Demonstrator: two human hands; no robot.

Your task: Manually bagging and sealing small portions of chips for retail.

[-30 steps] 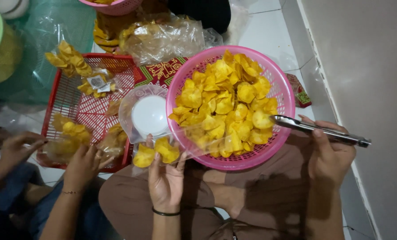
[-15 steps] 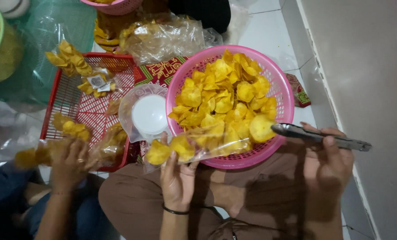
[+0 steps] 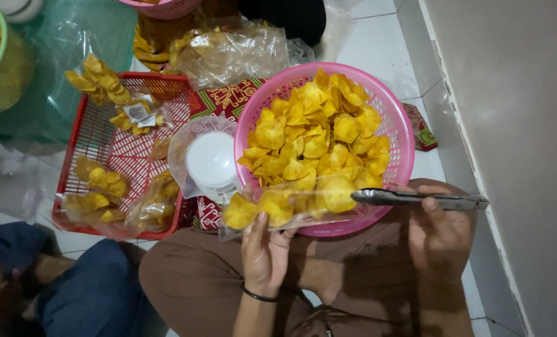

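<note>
My left hand (image 3: 264, 249) holds a clear plastic bag (image 3: 291, 206) partly filled with yellow chips, lying across the near rim of a pink perforated basket (image 3: 395, 134). The basket is heaped with yellow chips (image 3: 316, 134). My right hand (image 3: 439, 228) grips metal tongs (image 3: 415, 199), held level, their tip at the bag's open right end against a chip. I sit cross-legged in brown trousers just below the basket.
A white round lid under plastic (image 3: 211, 162) sits left of the basket. A red tray (image 3: 100, 134) holds several filled chip bags. A green tub (image 3: 7, 75) stands far left, a wall (image 3: 515, 125) at right. Another person's blue-clad leg (image 3: 85, 293) is at lower left.
The bag has taken in more chips and shifted right along the basket rim. The tongs moved left to the bag's mouth. The other person's hands have left the red tray.
</note>
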